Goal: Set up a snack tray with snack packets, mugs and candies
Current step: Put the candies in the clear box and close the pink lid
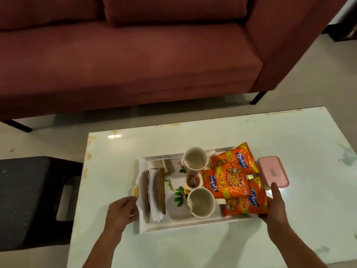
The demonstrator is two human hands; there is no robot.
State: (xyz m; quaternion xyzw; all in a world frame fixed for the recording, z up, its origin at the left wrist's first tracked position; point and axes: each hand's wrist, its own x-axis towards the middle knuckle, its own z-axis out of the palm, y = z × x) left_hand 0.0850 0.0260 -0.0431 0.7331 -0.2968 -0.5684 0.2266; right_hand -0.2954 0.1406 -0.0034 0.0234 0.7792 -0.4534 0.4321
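Three orange snack packets point(236, 180) lie overlapped along the right side of the white tray point(193, 225), with two empty mugs point(195, 161) set mouth-up near the middle and what appear to be wrapped candies point(191, 181) between them; a holder of paper napkins point(154, 196) occupies the left side. The tray sits flat on the worktop point(212, 248), toward its far-left portion. The left hand point(121, 211) has its grip curled at the tray's left edge, just below a gold handle point(135, 191), apparently closed on the rim. The right hand point(274, 207) rests at the right edge with fingers extended, touching the nearest packet; its grip looks released, and whether it holds the rim cannot be told. Both hands flank the tray, judged as steadying or preparing to lift it. A pink lidded box point(273, 172) stands just beside the tray. The worktop is glossy white, chipped at its edges. Beyond stand a maroon sofa point(135, 55) and a dark stool point(34, 200) on pale flooring.
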